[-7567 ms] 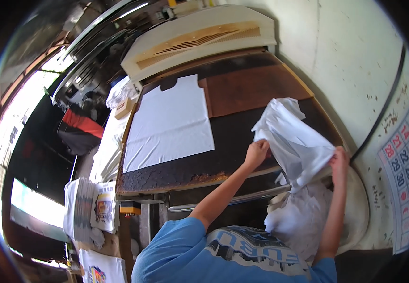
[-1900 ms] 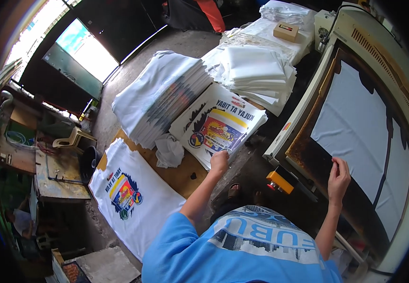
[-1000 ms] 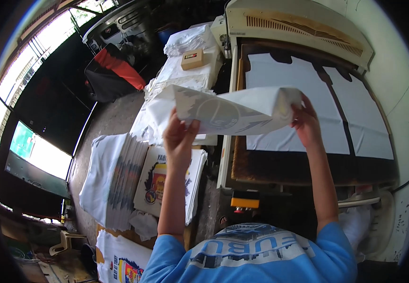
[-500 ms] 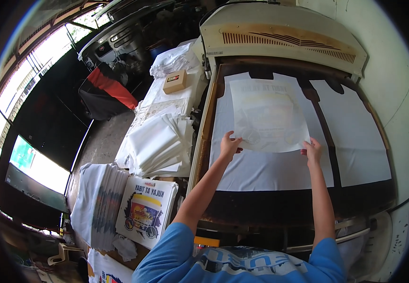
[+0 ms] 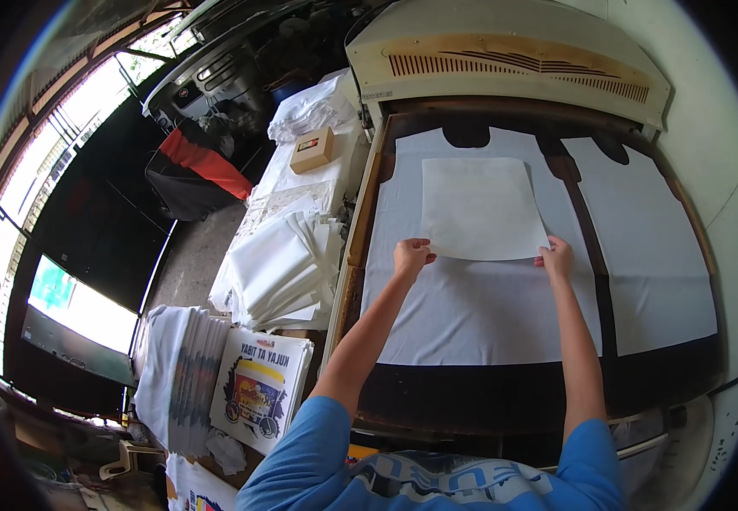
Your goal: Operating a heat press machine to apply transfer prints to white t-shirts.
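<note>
A sheet of white paper [image 5: 479, 209] lies over the chest of a white sleeveless shirt panel [image 5: 471, 315] on the dark bed of a heat press [image 5: 471, 396]. My left hand [image 5: 413, 258] pinches the sheet's near left corner. At its near right corner, my right hand [image 5: 556, 257] grips the edge between thumb and fingers. The paper's near edge looks slightly raised and curved; its upward side shows no print. To the right, across a dark gap, lies a second white shirt panel [image 5: 641, 247].
The press's pale vented housing [image 5: 514, 64] stands at the back. A table on the left bears stacked white cloth pieces [image 5: 275, 268] and a small brown box [image 5: 312, 150]. Nearer are a pile of printed sheets [image 5: 258, 387] and folded shirts [image 5: 177, 375]. A wall [image 5: 726, 179] rises at the right.
Both hands have brought the sheet down onto the panel. Its faint see-through print no longer shows, and it looks smaller and flatter. The view has shifted slightly.
</note>
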Demonstrator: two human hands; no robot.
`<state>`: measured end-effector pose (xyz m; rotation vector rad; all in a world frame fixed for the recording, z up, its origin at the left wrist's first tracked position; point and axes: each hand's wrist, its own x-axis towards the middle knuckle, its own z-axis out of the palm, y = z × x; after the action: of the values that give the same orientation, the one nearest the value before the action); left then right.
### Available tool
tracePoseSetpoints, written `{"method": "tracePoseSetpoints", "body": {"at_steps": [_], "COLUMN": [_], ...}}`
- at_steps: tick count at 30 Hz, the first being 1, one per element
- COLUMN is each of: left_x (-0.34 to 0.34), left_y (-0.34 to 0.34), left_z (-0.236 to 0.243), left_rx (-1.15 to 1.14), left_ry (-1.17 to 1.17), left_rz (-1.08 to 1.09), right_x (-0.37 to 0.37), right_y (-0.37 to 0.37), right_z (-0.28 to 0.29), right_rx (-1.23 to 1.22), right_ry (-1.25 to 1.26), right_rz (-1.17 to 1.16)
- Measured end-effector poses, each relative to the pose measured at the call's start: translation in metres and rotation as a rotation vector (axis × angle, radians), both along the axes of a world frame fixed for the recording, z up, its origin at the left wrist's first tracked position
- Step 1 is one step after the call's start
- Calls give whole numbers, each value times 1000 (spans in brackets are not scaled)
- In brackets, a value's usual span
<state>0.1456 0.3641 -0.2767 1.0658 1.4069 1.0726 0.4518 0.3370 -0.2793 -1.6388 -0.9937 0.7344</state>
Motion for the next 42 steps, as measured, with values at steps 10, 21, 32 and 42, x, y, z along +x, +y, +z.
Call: {"method": "tracePoseSetpoints", "body": {"at_steps": [10, 21, 32, 42], "left_x": [1, -13, -202, -306], "left_y": [4, -37, -220, -441], "left_z": [-8, 16, -17, -172], "left_rx": [28, 91, 316, -558], "left_ry": [27, 314, 745, 1338], "left_rz": [-2, -37, 560, 451], "right_x": [1, 6, 106, 30], "right_y": [9, -19, -130, -242], "right_z": [-7, 7, -29, 12], "right_rx": [28, 8, 288, 164], "right_ry": [-101, -655, -537, -506], "right_rz": [17, -191, -111, -230]}}
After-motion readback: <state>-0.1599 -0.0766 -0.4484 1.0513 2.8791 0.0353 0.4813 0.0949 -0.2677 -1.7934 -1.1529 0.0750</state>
